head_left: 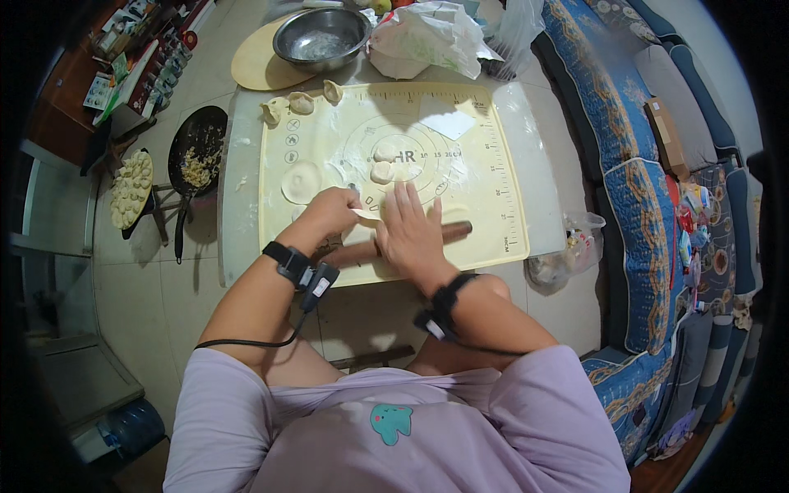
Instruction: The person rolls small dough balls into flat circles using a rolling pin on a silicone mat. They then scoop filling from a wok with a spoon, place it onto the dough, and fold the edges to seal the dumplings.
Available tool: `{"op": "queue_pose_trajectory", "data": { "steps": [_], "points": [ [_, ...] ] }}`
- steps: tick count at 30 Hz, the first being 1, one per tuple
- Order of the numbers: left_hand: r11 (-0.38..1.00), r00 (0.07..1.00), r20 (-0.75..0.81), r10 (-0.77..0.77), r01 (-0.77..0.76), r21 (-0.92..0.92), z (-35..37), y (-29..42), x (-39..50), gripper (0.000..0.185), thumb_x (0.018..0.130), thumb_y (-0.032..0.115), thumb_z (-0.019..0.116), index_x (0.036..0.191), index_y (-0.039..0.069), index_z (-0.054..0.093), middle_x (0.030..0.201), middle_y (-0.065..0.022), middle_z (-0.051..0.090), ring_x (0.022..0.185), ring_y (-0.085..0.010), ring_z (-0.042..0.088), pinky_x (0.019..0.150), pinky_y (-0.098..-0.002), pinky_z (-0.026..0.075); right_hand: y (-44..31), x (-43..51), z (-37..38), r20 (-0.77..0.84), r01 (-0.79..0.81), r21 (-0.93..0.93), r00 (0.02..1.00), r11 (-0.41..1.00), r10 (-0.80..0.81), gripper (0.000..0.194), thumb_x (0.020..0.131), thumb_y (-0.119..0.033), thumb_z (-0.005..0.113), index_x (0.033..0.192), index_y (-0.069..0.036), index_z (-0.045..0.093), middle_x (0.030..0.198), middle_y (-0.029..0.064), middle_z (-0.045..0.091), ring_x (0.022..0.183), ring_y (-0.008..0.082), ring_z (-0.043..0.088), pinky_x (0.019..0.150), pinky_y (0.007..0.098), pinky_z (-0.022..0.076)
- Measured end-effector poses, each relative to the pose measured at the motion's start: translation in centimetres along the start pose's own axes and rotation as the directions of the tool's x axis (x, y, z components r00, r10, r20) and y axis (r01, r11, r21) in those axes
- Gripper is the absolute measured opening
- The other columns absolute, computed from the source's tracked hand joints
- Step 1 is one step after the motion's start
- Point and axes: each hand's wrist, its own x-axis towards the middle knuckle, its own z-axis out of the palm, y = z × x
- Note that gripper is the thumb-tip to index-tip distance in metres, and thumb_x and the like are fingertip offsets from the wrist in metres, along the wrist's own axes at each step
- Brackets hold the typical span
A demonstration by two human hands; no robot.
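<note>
My left hand [330, 212] pinches the edge of a dough wrapper [367, 214] over a yellow pastry mat [394, 123]. My right hand [408, 228] lies with its fingers extended over a wooden rolling pin [456, 231], its palm and thumb hiding the pin's middle. Just beyond its fingertips are small dough rounds [383, 172]. A rolled wrapper [301, 182] lies flat on the mat to the left of them, with part of another pale piece below it. Several folded dumplings [301, 103] sit at the mat's far left corner. A white sheet [446, 118] lies at the far right.
A metal bowl [322, 38] and a plastic bag [428, 40] stand at the table's far side. Left of the table are a black frying pan [197, 151] with filling and a tray of dumplings [132, 190]. A sofa [638, 246] stands at the right.
</note>
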Motion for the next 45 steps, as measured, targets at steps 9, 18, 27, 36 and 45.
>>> {"op": "queue_pose_trajectory", "data": {
  "steps": [9,18,27,36,45],
  "points": [
    [0.974,0.972,-0.174,0.158,-0.125,0.187,1.7,1.3,-1.4,0.027,0.078,0.019,0.066,0.100,0.004,0.067,0.096,-0.0199,0.069,0.088,-0.0375,0.065,0.078,-0.0427,0.052,-0.7,1.7,-1.4,-0.121,-0.038,-0.016,0.992,0.999,0.036,0.058,0.094,-0.037,0.048,0.139,-0.001,0.042,0.150,0.0172,0.038,0.141,0.0312,0.033,0.104,0.0660,0.0273],
    [0.987,0.985,-0.112,-0.135,0.123,-0.103,0.9,-0.3,-2.5,0.022,0.077,0.008,0.065,0.097,0.002,0.068,0.087,-0.0167,0.069,0.077,-0.0284,0.067,0.072,-0.0352,0.052,-1.3,-1.6,-4.3,0.202,0.016,0.035,0.979,0.999,-0.023,0.060,0.093,-0.042,0.051,0.137,-0.001,0.047,0.147,0.0159,0.042,0.140,0.0299,0.033,0.104,0.0690,0.0229],
    [0.992,0.997,-0.070,-0.028,0.036,0.119,-0.7,1.1,-1.0,0.018,0.077,0.019,0.067,0.088,0.005,0.071,0.085,-0.0188,0.069,0.082,-0.0349,0.067,0.074,-0.0416,0.053,-1.0,-0.8,-2.2,0.250,0.007,-0.003,0.968,1.000,-0.006,0.063,0.091,-0.043,0.054,0.138,-0.003,0.045,0.146,0.0158,0.043,0.137,0.0300,0.039,0.100,0.0634,0.0313],
    [0.997,0.991,-0.132,0.004,0.006,0.077,1.0,1.1,-2.4,0.018,0.071,0.013,0.076,0.087,0.004,0.071,0.075,-0.0112,0.069,0.071,-0.0218,0.067,0.068,-0.0333,0.052,0.5,-3.8,-2.9,0.210,0.152,0.185,0.959,0.971,-0.190,0.048,0.082,-0.039,0.069,0.116,-0.008,0.057,0.142,0.0154,0.046,0.135,0.0284,0.041,0.096,0.0580,0.0362],
    [0.981,0.950,-0.244,-0.196,0.189,-0.050,1.1,-0.4,-2.8,0.027,0.069,0.016,0.076,0.092,0.005,0.068,0.083,-0.0145,0.069,0.078,-0.0287,0.067,0.072,-0.0362,0.053,1.6,-2.7,-3.9,0.303,0.085,0.348,0.932,0.934,-0.198,0.036,0.081,-0.033,0.071,0.106,-0.010,0.060,0.134,0.0121,0.052,0.127,0.0293,0.048,0.098,0.0550,0.0339]
  ]
}}
